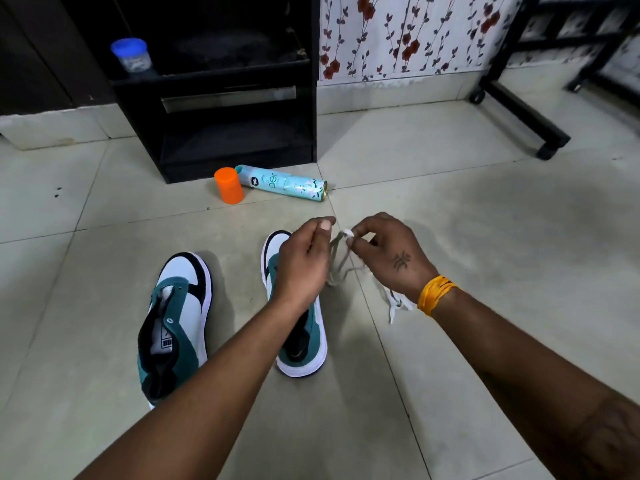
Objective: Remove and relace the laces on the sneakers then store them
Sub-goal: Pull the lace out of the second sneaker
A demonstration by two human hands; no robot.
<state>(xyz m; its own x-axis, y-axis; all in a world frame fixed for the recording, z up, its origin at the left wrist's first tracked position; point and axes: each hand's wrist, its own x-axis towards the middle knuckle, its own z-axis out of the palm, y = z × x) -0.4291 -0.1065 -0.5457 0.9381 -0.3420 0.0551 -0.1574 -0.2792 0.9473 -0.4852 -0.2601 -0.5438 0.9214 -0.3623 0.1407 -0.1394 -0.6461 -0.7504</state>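
Note:
Two teal, white and black sneakers stand on the tiled floor with their toes pointing away from me. The left sneaker [176,320] has no lace in its eyelets. My left forearm partly covers the right sneaker [304,344]. Above the right sneaker's toe, my left hand [304,261] and my right hand [388,254] both pinch a white lace [341,258]. It hangs in loops between them. A second white lace [394,303] lies on the floor under my right wrist.
A spray can [284,183] lies on its side beside its orange cap [228,185], in front of a black shelf unit [221,98]. A blue-lidded jar [131,55] stands on that shelf. A black wheeled frame [519,109] stands at the right.

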